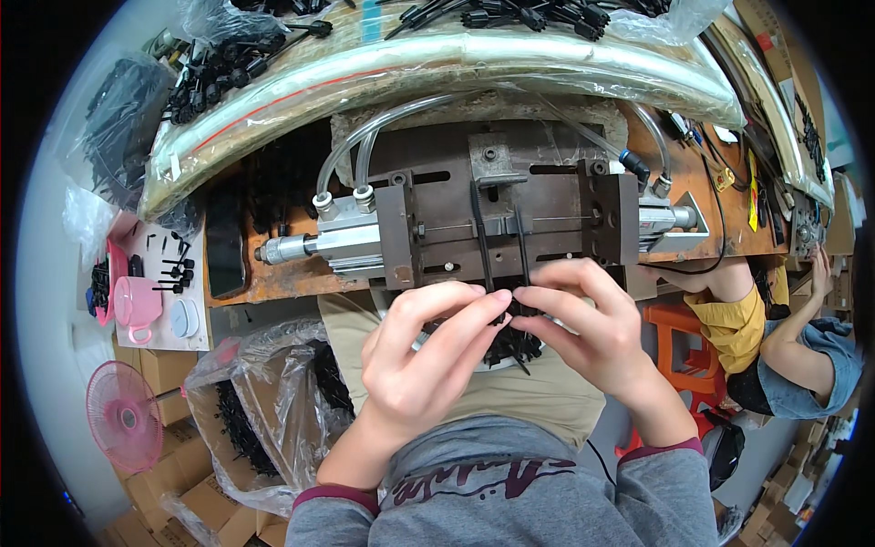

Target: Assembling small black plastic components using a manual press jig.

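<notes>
My left hand [428, 342] and my right hand [588, 324] meet just in front of a brown metal fixture [447, 246], fingertips almost touching. Each hand is closed in a pinch on the lower end of a slim black rod: the left rod [483, 242] and the right rod [522, 242] stand side by side and reach up over the fixture's middle. A steel bracket [497, 169] is bolted near their upper ends. My fingers hide the lower ends of the rods. Below my hands, a heap of black parts [510, 348] rests in a pale-rimmed container at my lap.
Pneumatic cylinders, left [346, 239] and right [661, 219], flank the fixture, with clear hoses [351, 146] attached. Plastic-wrapped strips [437, 64] and black rods lie behind. A bagged box [264, 410] and pink fan [126, 416] are left; another person [802, 360] sits right.
</notes>
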`<state>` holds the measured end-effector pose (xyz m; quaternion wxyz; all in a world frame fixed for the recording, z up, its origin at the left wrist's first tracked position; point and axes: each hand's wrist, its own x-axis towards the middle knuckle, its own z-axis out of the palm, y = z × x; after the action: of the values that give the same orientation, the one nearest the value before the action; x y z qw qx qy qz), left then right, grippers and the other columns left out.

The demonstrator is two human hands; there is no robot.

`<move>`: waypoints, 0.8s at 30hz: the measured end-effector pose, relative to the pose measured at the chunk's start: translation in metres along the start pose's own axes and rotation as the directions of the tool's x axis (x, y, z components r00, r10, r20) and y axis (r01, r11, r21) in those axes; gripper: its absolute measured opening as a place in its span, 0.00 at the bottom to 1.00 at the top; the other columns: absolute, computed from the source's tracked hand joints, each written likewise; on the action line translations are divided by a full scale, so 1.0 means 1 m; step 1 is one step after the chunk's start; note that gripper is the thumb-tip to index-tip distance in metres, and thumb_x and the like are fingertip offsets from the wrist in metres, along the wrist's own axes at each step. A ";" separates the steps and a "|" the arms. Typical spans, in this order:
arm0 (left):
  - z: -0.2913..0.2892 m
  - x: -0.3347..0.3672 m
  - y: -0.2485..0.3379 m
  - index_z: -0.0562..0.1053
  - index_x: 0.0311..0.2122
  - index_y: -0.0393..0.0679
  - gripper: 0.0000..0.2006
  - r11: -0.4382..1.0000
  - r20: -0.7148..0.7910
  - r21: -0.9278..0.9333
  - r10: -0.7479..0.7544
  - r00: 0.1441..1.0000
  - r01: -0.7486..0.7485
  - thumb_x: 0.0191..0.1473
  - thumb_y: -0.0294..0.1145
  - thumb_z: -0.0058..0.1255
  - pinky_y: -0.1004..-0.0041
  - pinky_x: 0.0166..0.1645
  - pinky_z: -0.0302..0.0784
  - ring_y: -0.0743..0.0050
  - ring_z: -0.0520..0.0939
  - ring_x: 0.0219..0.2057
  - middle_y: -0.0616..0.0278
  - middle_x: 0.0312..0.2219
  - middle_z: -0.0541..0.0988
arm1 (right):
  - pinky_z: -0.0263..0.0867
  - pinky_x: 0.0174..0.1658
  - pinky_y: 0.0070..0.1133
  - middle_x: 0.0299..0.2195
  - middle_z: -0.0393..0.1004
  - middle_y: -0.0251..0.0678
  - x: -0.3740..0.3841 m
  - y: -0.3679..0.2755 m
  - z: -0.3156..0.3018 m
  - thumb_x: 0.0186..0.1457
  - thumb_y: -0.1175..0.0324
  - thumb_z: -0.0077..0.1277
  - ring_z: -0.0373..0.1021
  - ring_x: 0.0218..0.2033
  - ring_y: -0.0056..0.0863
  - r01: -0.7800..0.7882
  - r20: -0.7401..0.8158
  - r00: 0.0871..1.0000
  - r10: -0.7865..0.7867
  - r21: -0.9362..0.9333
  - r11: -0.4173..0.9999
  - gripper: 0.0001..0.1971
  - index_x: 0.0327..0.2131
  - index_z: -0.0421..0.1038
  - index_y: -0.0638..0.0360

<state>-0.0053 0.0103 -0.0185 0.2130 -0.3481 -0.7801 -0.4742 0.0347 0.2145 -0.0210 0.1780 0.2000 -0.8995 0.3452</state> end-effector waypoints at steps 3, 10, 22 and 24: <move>-0.001 -0.004 -0.002 0.81 0.40 0.37 0.18 1.000 -0.004 -0.012 -0.025 1.000 0.025 0.39 0.16 0.66 0.73 0.39 0.83 0.67 0.83 0.36 0.54 0.42 0.77 | 0.74 0.35 0.24 0.48 0.74 0.45 0.004 0.001 0.015 0.42 0.73 0.64 0.75 0.35 0.33 0.034 -0.045 0.998 -0.037 -0.068 0.997 0.15 0.36 0.75 0.63; -0.004 -0.007 -0.001 0.82 0.39 0.38 0.17 0.998 0.010 -0.031 -0.053 0.999 0.053 0.40 0.16 0.66 0.74 0.41 0.84 0.67 0.83 0.38 0.53 0.43 0.77 | 0.67 0.29 0.18 0.49 0.76 0.48 0.011 -0.006 0.025 0.44 0.72 0.56 0.73 0.24 0.20 0.088 -0.017 0.995 -0.102 -0.372 0.924 0.11 0.34 0.74 0.63; -0.018 -0.012 0.004 0.81 0.41 0.37 0.17 0.983 0.096 -0.131 -0.117 0.988 0.130 0.41 0.14 0.64 0.74 0.42 0.85 0.66 0.84 0.39 0.52 0.45 0.76 | 0.65 0.25 0.17 0.47 0.77 0.48 0.021 -0.016 0.015 0.43 0.72 0.56 0.70 0.18 0.18 0.069 0.089 0.995 -0.033 -0.442 0.895 0.09 0.32 0.74 0.62; -0.021 -0.015 0.005 0.81 0.41 0.36 0.17 0.980 0.125 -0.149 -0.112 0.986 0.130 0.41 0.14 0.64 0.73 0.43 0.85 0.66 0.84 0.40 0.51 0.46 0.75 | 0.66 0.25 0.17 0.44 0.78 0.49 0.024 -0.015 0.008 0.46 0.73 0.56 0.72 0.19 0.21 0.067 0.121 0.992 -0.022 -0.387 0.920 0.09 0.34 0.75 0.62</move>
<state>0.0084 -0.0117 -0.0162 0.1101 -0.3423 -0.7712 -0.5252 0.0203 0.1931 -0.0071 0.1702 0.2005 -0.9541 0.1431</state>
